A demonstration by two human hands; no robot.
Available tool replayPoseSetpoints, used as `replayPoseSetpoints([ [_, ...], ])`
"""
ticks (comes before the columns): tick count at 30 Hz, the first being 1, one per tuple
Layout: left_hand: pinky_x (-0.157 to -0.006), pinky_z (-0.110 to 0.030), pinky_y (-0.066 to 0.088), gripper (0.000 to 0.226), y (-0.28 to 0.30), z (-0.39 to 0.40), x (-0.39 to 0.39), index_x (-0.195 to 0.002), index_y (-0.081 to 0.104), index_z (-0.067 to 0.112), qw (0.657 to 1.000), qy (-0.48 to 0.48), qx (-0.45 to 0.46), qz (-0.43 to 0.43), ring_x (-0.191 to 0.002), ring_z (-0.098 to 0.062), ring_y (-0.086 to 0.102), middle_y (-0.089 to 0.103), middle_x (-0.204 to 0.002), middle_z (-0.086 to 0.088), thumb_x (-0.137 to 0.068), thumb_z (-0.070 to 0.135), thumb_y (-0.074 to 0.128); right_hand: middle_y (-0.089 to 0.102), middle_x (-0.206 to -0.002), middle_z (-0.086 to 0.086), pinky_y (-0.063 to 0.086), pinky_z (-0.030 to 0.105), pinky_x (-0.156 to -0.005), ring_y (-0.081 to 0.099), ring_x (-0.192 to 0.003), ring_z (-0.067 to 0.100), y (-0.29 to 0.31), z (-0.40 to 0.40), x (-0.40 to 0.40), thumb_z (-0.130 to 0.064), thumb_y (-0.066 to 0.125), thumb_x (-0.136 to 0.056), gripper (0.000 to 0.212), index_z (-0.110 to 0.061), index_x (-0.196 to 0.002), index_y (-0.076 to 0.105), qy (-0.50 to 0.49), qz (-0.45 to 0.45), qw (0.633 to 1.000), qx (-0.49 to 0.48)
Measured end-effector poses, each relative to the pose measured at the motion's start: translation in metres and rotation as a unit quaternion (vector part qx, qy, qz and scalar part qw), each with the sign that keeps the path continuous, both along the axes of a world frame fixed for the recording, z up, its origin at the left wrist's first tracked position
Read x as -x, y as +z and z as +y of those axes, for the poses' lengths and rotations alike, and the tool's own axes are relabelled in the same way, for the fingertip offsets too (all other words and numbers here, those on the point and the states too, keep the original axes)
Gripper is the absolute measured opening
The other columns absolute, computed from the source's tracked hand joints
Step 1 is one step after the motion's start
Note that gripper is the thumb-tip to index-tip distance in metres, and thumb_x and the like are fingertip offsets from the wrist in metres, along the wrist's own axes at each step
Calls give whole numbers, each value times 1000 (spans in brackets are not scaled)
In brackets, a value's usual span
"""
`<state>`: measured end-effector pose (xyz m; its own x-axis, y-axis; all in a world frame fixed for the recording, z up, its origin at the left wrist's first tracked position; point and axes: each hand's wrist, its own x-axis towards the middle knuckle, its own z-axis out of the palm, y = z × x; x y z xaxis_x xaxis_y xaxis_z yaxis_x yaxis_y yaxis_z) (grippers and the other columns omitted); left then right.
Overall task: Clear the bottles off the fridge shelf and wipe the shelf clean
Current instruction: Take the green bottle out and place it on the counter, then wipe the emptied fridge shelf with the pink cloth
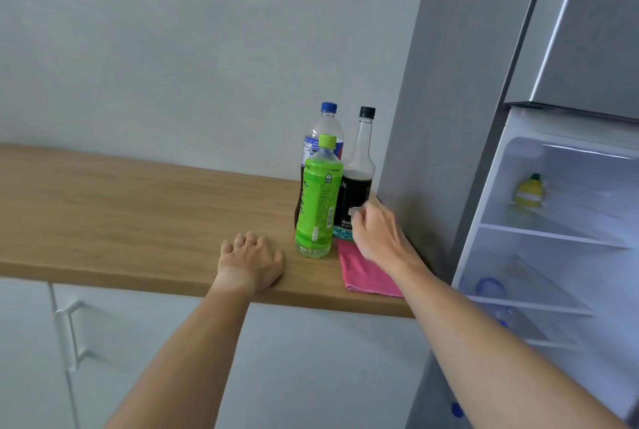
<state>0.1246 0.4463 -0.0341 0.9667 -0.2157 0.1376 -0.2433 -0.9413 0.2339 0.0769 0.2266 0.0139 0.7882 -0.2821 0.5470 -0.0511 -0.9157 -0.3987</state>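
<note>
Three bottles stand together on the wooden counter [138,214] beside the fridge: a green tea bottle [318,200] in front, a blue-capped cola bottle [325,131] behind it, and a black-capped dark sauce bottle [358,172] to the right. A pink cloth [363,273] lies flat at the counter's front edge. My right hand [377,235] hovers over the cloth, right beside the sauce bottle's base, fingers loosely curled and holding nothing. My left hand [250,262] rests palm down on the counter edge, left of the green bottle. A small yellow lemon-shaped bottle [529,190] sits on a fridge shelf [553,235].
The fridge stands open at the right, its grey side wall [432,117] against the counter end. A blurred blue item [491,288] sits on a lower shelf. White cabinet doors with a handle [69,335] are below the counter. A plain wall is behind.
</note>
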Motion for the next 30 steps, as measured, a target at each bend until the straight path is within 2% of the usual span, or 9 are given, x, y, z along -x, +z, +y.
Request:
replayPoseSetpoints([
  [2, -120, -47, 17, 60, -2, 0, 5, -141, 43, 12, 1000, -7, -9, -2, -149, -27, 24, 34, -156, -11, -98, 49, 25, 46, -141, 15, 32, 52, -104, 43, -132, 37, -24, -7, 14, -68, 30, -90, 63, -24, -130, 52, -83, 168, 981, 44],
  [4, -121, -47, 16, 61, -4, -1, 11, -142, 42, 12, 1000, -12, -14, -5, -149, -27, 23, 33, -157, -11, -98, 50, 25, 11, -165, 9, 8, 62, -112, 11, -150, 40, -35, -9, 24, -93, 18, -70, 96, -41, -151, 27, -95, 293, 951, 38],
  [5, -121, -48, 16, 62, -5, -1, 13, -143, 41, 12, 1000, -14, -14, -7, -150, -27, 22, 32, -157, -11, -98, 51, 25, -4, -168, 5, -1, 66, -112, -3, -152, 39, -37, -9, 26, -98, 15, -63, 106, -45, -154, 15, -85, 324, 942, 23],
  [7, -121, -48, 15, 62, -6, -2, 19, -143, 41, 12, 1000, -17, -15, -11, -150, -27, 22, 32, -158, -10, -97, 51, 24, -13, -167, -1, -12, 70, -109, -17, -152, 34, -36, -8, 29, -101, 14, -59, 111, -47, -155, 4, -60, 352, 934, 14],
  [14, -117, -47, 21, 58, -8, -7, 43, -137, 43, 14, 999, -30, -20, -26, -144, -24, 29, 39, -150, -6, -98, 50, 20, 3, -168, -1, -4, 60, -118, -2, -154, 31, -39, -4, 53, -90, 9, -75, 97, -39, -158, 10, -36, 325, 942, 78],
  [19, -113, -48, 25, 55, -10, -18, 68, -133, 46, 11, 999, -18, -16, -35, -140, -25, 33, 44, -142, -5, -100, 46, 18, 17, -167, 3, 4, 51, -123, 13, -153, 30, -49, 1, 74, -58, 9, -99, 70, -23, -158, 19, -18, 249, 962, 108],
  [22, -114, -49, 25, 52, -17, -24, 89, -133, 46, 11, 996, -22, -16, -86, -139, -27, 35, 46, -140, -5, -101, 43, 21, 29, -163, 4, 10, 45, -124, 23, -151, 23, -58, 0, 93, -45, 12, -104, 62, -16, -157, 27, -5, 185, 972, 142],
  [26, -122, -44, 15, 62, -33, -34, 121, -149, 31, 11, 980, -87, 74, -164, -148, -23, 26, 35, -157, -3, -99, 47, 22, 45, -154, 8, 18, 40, -124, 38, -144, 21, -75, -14, 134, -41, 16, -105, 60, -10, -151, 39, 6, 74, 976, 206],
  [30, -121, -38, 22, 70, -40, -68, 157, -149, 40, 10, 942, -207, 138, -224, -147, -24, 32, 36, -158, -7, -94, 46, 18, 44, -155, 7, 15, 39, -125, 34, -147, 21, -97, -48, 182, -40, 18, -105, 60, -9, -150, 41, -29, 15, 983, 179],
])
